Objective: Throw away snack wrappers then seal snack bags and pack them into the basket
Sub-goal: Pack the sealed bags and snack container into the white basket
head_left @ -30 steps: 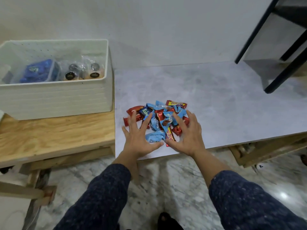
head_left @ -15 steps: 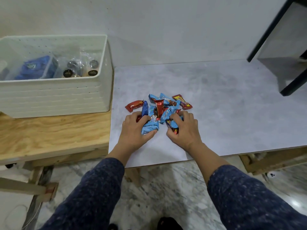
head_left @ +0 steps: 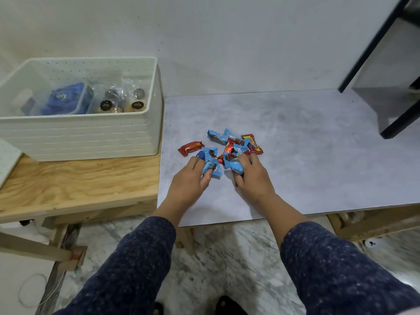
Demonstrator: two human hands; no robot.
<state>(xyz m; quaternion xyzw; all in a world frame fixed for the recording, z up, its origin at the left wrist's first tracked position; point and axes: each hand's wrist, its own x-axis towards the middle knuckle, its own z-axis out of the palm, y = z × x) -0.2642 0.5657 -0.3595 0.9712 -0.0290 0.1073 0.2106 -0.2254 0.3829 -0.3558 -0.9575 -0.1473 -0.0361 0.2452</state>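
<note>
**Wrappers gathered in both hands, nothing thrown away yet**

A second ago both hands lay spread flat over the pile with fingers straight; since then the fingers have curled in and the pile has been drawn closer together. Now the left hand (head_left: 189, 178) grips a light-blue wrapper (head_left: 212, 165), and the right hand (head_left: 251, 172) is closed round another bunch of blue wrappers (head_left: 233, 161). The two hands sit close side by side, near but not touching, at the near edge of the pile.

The rest of the snack wrappers (head_left: 234, 144) lie loose on the grey desk (head_left: 318, 155): several blue and red ones behind the hands, a red and yellow one (head_left: 253, 144) at the right edge, and a single red wrapper (head_left: 189, 148) a little apart to the left.

The white basket (head_left: 91, 137) stands on the wooden bench (head_left: 79, 183) to the left. It already holds a blue bag (head_left: 62, 100) and clear bags of biscuits (head_left: 120, 100), so the sealing and packing look done or largely so. Whether those bags are sealed cannot be told from here.

What remains, by my reading, is the wrappers: collecting the loose ones and carrying them to a bin. No bin is in view.
</note>
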